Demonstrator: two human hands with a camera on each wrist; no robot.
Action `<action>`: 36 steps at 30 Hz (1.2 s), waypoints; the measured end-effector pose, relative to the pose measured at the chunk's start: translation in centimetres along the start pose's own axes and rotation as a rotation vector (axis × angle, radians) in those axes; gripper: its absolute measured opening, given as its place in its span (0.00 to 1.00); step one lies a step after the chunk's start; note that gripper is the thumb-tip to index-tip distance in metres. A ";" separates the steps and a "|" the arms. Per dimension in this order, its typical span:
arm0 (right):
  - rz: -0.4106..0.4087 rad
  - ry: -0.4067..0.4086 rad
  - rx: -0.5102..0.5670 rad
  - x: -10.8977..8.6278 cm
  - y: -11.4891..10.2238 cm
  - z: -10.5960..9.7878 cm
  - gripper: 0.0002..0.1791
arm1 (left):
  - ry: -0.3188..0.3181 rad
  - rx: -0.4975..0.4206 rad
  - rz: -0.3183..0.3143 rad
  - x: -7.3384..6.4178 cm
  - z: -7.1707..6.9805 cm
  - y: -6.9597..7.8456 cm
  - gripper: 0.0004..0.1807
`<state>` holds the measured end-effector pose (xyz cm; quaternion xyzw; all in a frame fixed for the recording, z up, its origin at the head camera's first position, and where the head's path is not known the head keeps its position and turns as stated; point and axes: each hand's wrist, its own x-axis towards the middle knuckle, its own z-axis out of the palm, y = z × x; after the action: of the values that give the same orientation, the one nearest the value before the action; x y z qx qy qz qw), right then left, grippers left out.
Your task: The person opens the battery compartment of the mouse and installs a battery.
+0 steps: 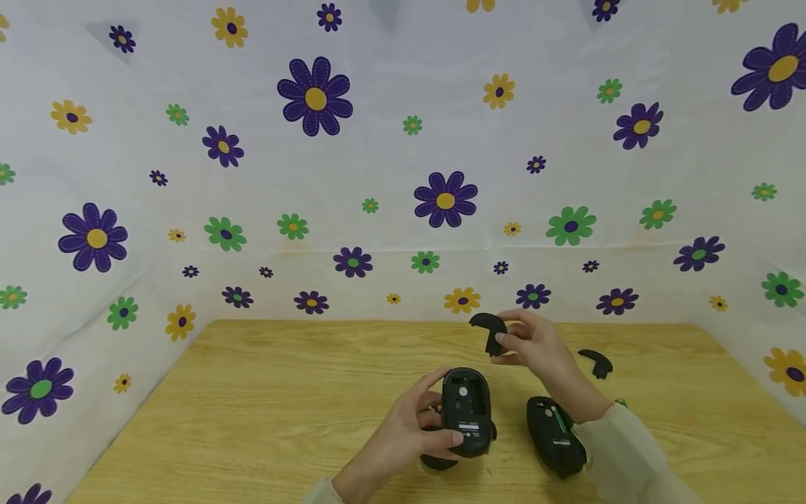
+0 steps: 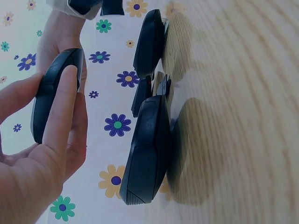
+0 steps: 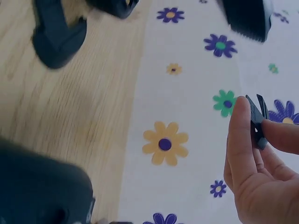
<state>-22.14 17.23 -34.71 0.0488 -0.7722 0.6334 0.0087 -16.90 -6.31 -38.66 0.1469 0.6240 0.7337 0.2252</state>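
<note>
My left hand [image 1: 409, 430] grips a black computer mouse [image 1: 466, 409] by its sides, underside turned up and battery compartment uncovered. In the left wrist view this mouse [image 2: 53, 93] is edge-on, raised off the table. Thumb and fingers of my right hand [image 1: 538, 343] pinch a black curved battery cover [image 1: 496, 334], held above and a little right of that mouse. Seen from the right wrist, the cover [image 3: 256, 121] is thin and side-on. Below the left hand lies another black mouse [image 1: 437, 463], partly hidden by the held one.
Right of the hands, an upturned mouse [image 1: 554, 444] lies with a green battery [image 1: 559, 420] in its compartment. A second loose cover [image 1: 598, 362] lies behind it. Near the right sleeve a small green end of something [image 1: 621, 402] shows. Flowered cloth [image 1: 378, 161] walls the wooden table [image 1: 252, 399].
</note>
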 end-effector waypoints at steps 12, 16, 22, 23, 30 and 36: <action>0.124 -0.055 -0.058 2.5 0.8 -0.8 0.21 | 0.013 0.006 0.006 -0.1 -0.4 0.4 0.48; 0.157 -0.054 -0.085 3.1 0.9 -0.6 0.22 | 0.010 0.009 0.020 -0.1 -0.7 0.6 0.47; 0.169 -0.042 -0.166 4.1 1.8 -0.6 0.21 | 0.012 -0.001 0.014 -0.1 -0.8 0.7 0.48; 0.171 -0.038 -0.177 4.3 2.0 -0.6 0.21 | 0.013 -0.001 0.011 -0.1 -0.8 0.7 0.48; 0.153 -0.072 -0.320 5.4 2.3 -0.1 0.20 | 0.021 -0.003 -0.001 0.0 -1.0 0.8 0.48; 0.214 -0.122 -0.327 6.8 1.6 -0.4 0.19 | 0.022 -0.001 -0.005 0.0 -1.0 0.8 0.48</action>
<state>-29.02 17.52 -35.66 0.0026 -0.8647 0.4927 -0.0978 -17.57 -7.25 -38.05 0.1371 0.6263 0.7351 0.2205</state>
